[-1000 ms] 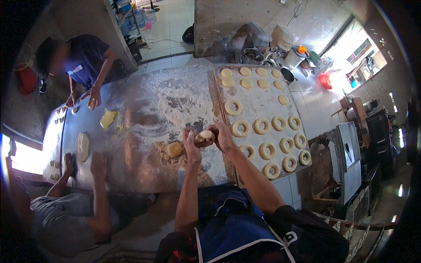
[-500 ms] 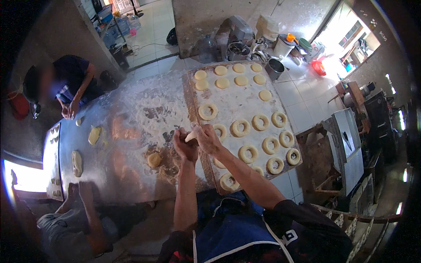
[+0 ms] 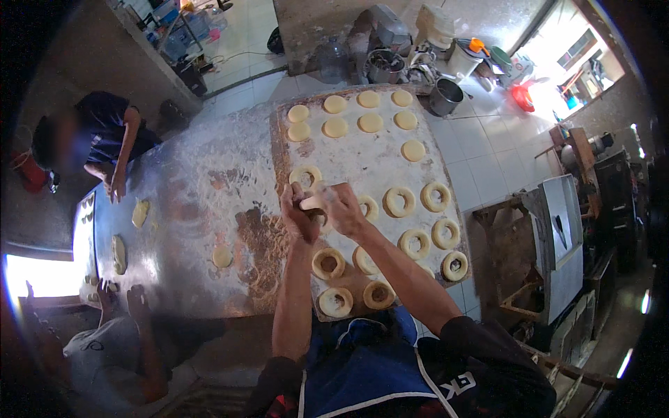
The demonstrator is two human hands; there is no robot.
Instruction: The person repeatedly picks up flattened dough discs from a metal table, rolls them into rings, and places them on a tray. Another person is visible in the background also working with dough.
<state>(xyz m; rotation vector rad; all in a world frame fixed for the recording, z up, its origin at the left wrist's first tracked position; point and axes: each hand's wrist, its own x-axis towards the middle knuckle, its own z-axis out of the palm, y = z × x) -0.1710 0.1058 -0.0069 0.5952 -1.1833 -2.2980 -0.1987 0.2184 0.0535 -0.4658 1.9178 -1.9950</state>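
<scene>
Both of my hands are together over the left part of a floured wooden board (image 3: 355, 164). My left hand (image 3: 298, 219) curls around a piece of pale dough (image 3: 311, 203), and the fingers of my right hand (image 3: 343, 209) close on it from the right. Fingers cover much of the dough, so its full shape is hidden. Just beyond my hands lies a dough ring (image 3: 304, 174), partly covered by them. Several more dough rings (image 3: 400, 201) are spread to the right and near side. Flat dough rounds (image 3: 335, 127) sit in rows at the board's far end.
Left of the board, a floured metal table (image 3: 181, 272) holds a single dough round (image 3: 221, 256) and larger dough lumps (image 3: 120, 254). One co-worker (image 3: 111, 132) stands at the far left, another (image 3: 111, 355) at the near left. A metal pot (image 3: 446, 96) stands beyond the board.
My hands stay on the dough and have tilted it a little. The view has shifted, so the board appears further left. The near-left co-worker's hands have moved apart.
</scene>
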